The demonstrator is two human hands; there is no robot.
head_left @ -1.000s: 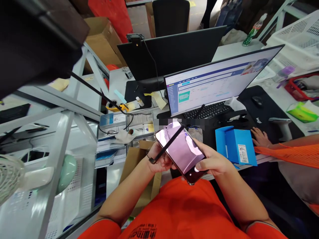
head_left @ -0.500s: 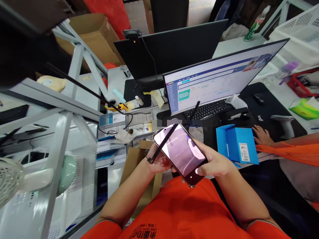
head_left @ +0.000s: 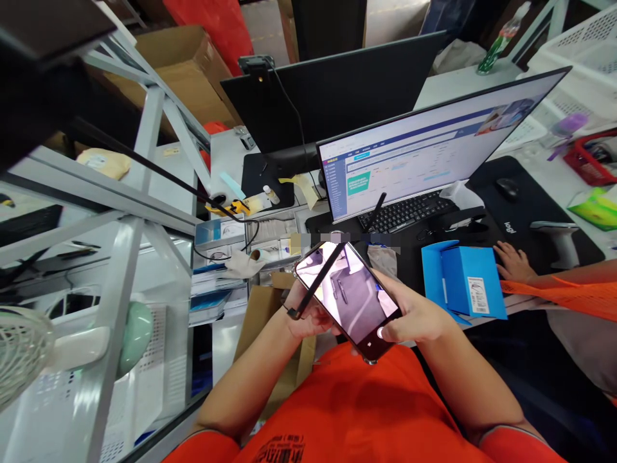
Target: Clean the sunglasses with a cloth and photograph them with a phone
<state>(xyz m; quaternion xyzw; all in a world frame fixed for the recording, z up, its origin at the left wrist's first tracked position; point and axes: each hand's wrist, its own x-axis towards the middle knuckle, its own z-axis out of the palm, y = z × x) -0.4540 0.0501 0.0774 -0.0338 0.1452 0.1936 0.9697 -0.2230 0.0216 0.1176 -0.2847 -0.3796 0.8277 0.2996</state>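
Observation:
I hold a smartphone [head_left: 349,299] with both hands, close to my chest and above my orange shirt. Its lit screen faces up and shows a pale, blurry camera picture. My left hand [head_left: 308,315] wraps its left edge from below. My right hand [head_left: 412,315] grips the lower right edge, thumb on the screen's bottom. A thin black cable [head_left: 315,283] runs across the screen's upper left and ends near my left wrist.
A lit monitor [head_left: 434,148], black keyboard [head_left: 405,212] and blue box [head_left: 465,280] are on the desk ahead. Another person's hand [head_left: 513,263] and orange sleeve rest at right. A grey metal rack [head_left: 130,193] stands left, a cardboard box [head_left: 274,321] below my left arm.
The phone stays in both hands. Its screen picture has changed from plain pinkish glare to a scene with shapes. The view has shifted slightly.

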